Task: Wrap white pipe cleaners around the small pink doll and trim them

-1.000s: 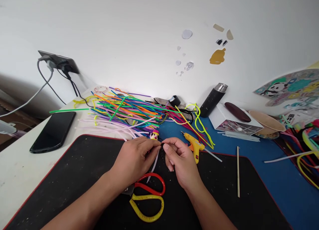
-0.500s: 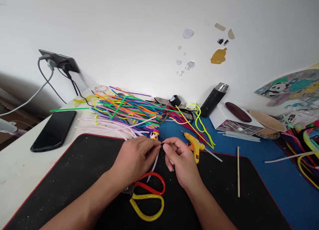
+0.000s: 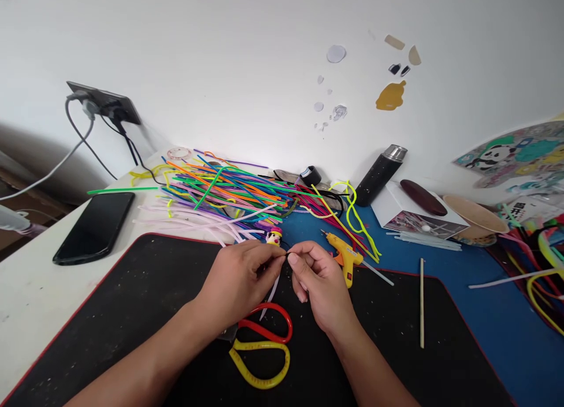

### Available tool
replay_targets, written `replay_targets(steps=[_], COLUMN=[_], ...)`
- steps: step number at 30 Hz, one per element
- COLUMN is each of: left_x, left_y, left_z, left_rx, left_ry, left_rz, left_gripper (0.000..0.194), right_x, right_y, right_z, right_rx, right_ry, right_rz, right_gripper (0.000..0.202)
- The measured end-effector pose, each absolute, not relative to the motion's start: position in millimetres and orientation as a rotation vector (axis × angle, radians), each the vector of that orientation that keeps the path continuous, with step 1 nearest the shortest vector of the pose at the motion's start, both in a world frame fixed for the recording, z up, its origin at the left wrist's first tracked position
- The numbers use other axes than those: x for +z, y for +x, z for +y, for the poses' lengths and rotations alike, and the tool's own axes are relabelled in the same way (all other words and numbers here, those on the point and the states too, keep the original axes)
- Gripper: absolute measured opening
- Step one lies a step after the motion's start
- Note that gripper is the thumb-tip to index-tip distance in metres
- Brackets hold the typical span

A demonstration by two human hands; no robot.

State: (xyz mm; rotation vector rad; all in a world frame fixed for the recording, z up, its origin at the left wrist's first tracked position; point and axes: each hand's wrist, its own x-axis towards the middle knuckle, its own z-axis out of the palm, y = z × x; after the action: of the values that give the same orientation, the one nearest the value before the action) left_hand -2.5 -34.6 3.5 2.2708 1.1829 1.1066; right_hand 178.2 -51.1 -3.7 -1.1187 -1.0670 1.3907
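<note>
My left hand (image 3: 244, 275) and my right hand (image 3: 321, 283) meet over the black mat (image 3: 167, 278), fingertips almost touching. Both pinch a thin black strand (image 3: 287, 254), of which only a short bit shows between them. Just behind my left fingers is a small figure (image 3: 274, 236) with a pink and yellow top and a white face. A pale lilac pipe cleaner (image 3: 271, 298) hangs below my left fingertips. Scissors (image 3: 262, 348) with one red and one yellow handle lie under my left hand, their blades mostly hidden.
Many coloured pipe cleaners (image 3: 220, 189) are piled behind. A yellow glue gun (image 3: 346, 257) lies right of my right hand, a wooden stick (image 3: 422, 304) further right. A phone (image 3: 94, 228) is at left; a black flask (image 3: 381, 175) and white box (image 3: 414, 213) stand back right.
The view has shifted slightly. Both hands hold the same pinch, with no clear movement between them.
</note>
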Motion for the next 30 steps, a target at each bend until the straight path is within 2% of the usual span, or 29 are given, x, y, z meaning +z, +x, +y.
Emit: replay_targets(steps=[26,30], left_x=[14,17], left_y=[-7,-17], left_z=[-30,-23], left_rx=[0.974,1.01], left_ry=[2.136,2.086], left_rz=[1.165,1.277], left_gripper=[0.016,0.015], right_x=[-2,-3], right_y=[176,182], right_z=[-53,-51], right_rx=[1.337,1.37], right_ry=[-1.152,-1.18], right_rz=[-1.132,-1.133], right_gripper=[0.037,0.033])
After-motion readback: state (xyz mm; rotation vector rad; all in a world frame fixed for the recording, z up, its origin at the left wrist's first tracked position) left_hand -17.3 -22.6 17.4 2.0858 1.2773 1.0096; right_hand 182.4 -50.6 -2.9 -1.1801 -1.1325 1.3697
